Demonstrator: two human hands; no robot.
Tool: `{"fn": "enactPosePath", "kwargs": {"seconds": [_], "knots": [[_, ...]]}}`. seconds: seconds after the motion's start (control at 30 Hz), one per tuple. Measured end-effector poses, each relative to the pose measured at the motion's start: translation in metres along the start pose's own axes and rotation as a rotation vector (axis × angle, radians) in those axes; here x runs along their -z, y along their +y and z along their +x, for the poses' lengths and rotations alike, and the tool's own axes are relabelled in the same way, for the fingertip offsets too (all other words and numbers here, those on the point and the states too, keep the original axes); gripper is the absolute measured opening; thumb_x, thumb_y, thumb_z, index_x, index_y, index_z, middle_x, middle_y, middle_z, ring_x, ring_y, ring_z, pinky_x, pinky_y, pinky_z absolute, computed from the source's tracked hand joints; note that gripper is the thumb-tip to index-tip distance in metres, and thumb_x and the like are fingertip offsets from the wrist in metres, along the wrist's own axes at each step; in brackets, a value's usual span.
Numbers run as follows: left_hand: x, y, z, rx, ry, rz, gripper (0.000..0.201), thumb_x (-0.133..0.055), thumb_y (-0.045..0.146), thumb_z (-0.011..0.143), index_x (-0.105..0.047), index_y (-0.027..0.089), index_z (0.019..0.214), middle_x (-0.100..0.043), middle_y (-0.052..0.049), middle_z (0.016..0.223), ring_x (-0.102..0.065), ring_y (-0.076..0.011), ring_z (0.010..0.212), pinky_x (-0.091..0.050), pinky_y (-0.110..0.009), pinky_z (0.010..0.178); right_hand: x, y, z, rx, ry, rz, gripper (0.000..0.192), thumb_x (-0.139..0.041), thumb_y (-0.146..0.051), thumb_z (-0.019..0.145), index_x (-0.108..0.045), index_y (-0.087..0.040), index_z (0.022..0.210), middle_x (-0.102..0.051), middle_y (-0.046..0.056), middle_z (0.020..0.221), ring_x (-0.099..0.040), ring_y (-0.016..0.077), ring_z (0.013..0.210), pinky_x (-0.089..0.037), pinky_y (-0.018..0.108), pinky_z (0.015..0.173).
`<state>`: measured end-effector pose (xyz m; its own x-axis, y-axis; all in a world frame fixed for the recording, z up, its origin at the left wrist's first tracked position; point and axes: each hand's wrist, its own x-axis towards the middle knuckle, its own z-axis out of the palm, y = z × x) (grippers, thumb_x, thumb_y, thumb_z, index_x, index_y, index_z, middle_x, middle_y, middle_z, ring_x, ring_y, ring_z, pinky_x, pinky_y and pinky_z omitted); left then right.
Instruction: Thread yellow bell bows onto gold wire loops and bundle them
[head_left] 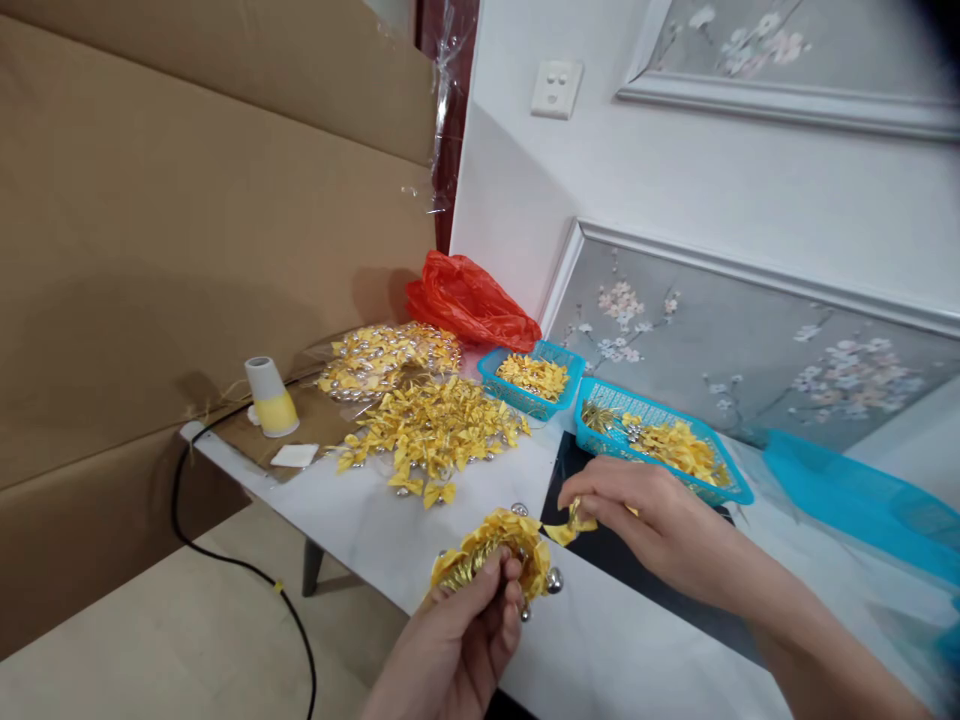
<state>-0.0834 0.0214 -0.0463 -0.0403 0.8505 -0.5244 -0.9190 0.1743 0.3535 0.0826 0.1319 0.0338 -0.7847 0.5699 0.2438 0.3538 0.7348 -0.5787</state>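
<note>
My left hand (465, 630) grips a curved strand of yellow ribbon bows with silver beads (499, 555) just above the white table (360, 510). My right hand (637, 515) pinches a single yellow bow (570, 527) right beside the strand's end. A loose heap of yellow bows (431, 430) lies on the table beyond the hands. Further back sits a clear bag of bows and beads (390, 358).
Two blue baskets (529, 400) (739, 492) hold more yellow bows, near the wall. A red plastic bag (469, 300), an upturned white and yellow cup (271, 398), a black cable (225, 555) and a dark tablet-like slab (622, 560) are around. Blue mesh (855, 500) lies at right.
</note>
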Motion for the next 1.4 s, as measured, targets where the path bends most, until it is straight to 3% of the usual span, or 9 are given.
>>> {"fn": "enactPosePath", "kwargs": {"seconds": [0.17, 0.3, 0.4, 0.7, 0.9, 0.97, 1.13, 1.27, 1.4], "knots": [[0.000, -0.001, 0.000, 0.011, -0.037, 0.016, 0.013, -0.057, 0.002, 0.087, -0.070, 0.002, 0.084, -0.071, -0.009, 0.076, -0.067, -0.0089, 0.055, -0.058, -0.017, 0.051, 0.000, -0.017, 0.011, 0.259, -0.240, -0.418, 0.031, -0.048, -0.008, 0.095, -0.071, -0.028, 0.101, -0.067, 0.000, 0.077, -0.058, 0.0163, 0.072, -0.038, 0.028, 0.065], [0.004, -0.005, 0.001, 0.019, -0.060, 0.005, 0.015, -0.055, 0.000, 0.087, -0.070, 0.002, 0.084, -0.070, -0.010, 0.075, -0.067, -0.0096, 0.055, -0.057, -0.017, 0.052, -0.016, -0.024, 0.026, 0.369, -0.327, -0.571, 0.016, -0.061, -0.017, 0.092, -0.070, -0.029, 0.091, -0.064, -0.002, 0.074, -0.055, 0.0161, 0.072, -0.034, 0.030, 0.066], [0.007, -0.005, 0.001, 0.048, -0.067, -0.023, 0.018, -0.053, -0.001, 0.087, -0.069, 0.002, 0.079, -0.069, -0.011, 0.071, -0.067, -0.0103, 0.055, -0.057, -0.017, 0.053, -0.026, -0.026, 0.029, 0.467, -0.329, -0.632, 0.009, -0.061, -0.026, 0.093, -0.067, -0.024, 0.086, -0.063, -0.001, 0.074, -0.052, 0.0179, 0.075, -0.032, 0.032, 0.065], [0.014, -0.003, 0.003, 0.143, -0.092, -0.123, 0.021, -0.052, -0.006, 0.084, -0.067, 0.002, 0.073, -0.069, -0.012, 0.068, -0.069, -0.0125, 0.058, -0.058, -0.019, 0.058, -0.041, -0.017, 0.027, 0.619, -0.312, -0.701, 0.012, -0.054, -0.023, 0.096, -0.063, -0.016, 0.094, -0.065, 0.002, 0.084, -0.049, 0.0203, 0.080, -0.032, 0.035, 0.068], [0.014, -0.002, 0.000, 0.175, -0.101, -0.134, 0.016, -0.056, -0.002, 0.085, -0.068, 0.001, 0.075, -0.069, -0.011, 0.068, -0.067, -0.0104, 0.053, -0.057, -0.017, 0.052, -0.045, -0.004, 0.031, 0.752, -0.155, -0.622, 0.025, -0.040, -0.019, 0.102, -0.064, -0.015, 0.108, -0.067, 0.003, 0.078, -0.054, 0.0184, 0.077, -0.036, 0.033, 0.067], [0.012, 0.000, -0.002, 0.182, -0.104, -0.138, 0.013, -0.058, -0.001, 0.085, -0.068, 0.000, 0.078, -0.069, -0.010, 0.069, -0.066, -0.0087, 0.051, -0.056, -0.015, 0.050, -0.047, 0.003, 0.035, 0.736, -0.085, -0.556, 0.024, -0.043, -0.019, 0.101, -0.065, -0.015, 0.109, -0.069, 0.004, 0.079, -0.057, 0.0186, 0.076, -0.038, 0.033, 0.065], [0.010, 0.008, -0.005, 0.169, -0.080, -0.148, 0.013, -0.055, 0.002, 0.089, -0.068, 0.001, 0.086, -0.066, -0.007, 0.069, -0.066, -0.0085, 0.052, -0.056, -0.016, 0.050, -0.046, 0.029, 0.050, 0.576, 0.086, -0.365, 0.029, -0.053, -0.040, 0.096, -0.068, -0.017, 0.104, -0.073, 0.007, 0.090, -0.064, 0.0189, 0.081, -0.048, 0.031, 0.071], [0.012, 0.013, -0.003, 0.129, -0.046, -0.167, 0.017, -0.049, 0.002, 0.091, -0.066, 0.002, 0.091, -0.069, -0.009, 0.075, -0.069, -0.0098, 0.054, -0.059, -0.017, 0.051, -0.047, 0.050, 0.071, 0.304, 0.215, -0.276, 0.025, -0.044, -0.025, 0.101, -0.067, -0.015, 0.104, -0.072, 0.009, 0.095, -0.067, 0.0175, 0.088, -0.053, 0.031, 0.079], [0.009, 0.017, -0.005, 0.093, 0.006, -0.191, 0.018, -0.046, -0.001, 0.091, -0.064, 0.001, 0.094, -0.073, -0.013, 0.082, -0.071, -0.0106, 0.056, -0.060, -0.016, 0.052, -0.060, 0.066, 0.099, 0.046, 0.214, -0.254, 0.016, -0.055, -0.027, 0.097, -0.065, -0.016, 0.101, -0.069, 0.005, 0.098, -0.067, 0.0168, 0.085, -0.055, 0.036, 0.077]]}}
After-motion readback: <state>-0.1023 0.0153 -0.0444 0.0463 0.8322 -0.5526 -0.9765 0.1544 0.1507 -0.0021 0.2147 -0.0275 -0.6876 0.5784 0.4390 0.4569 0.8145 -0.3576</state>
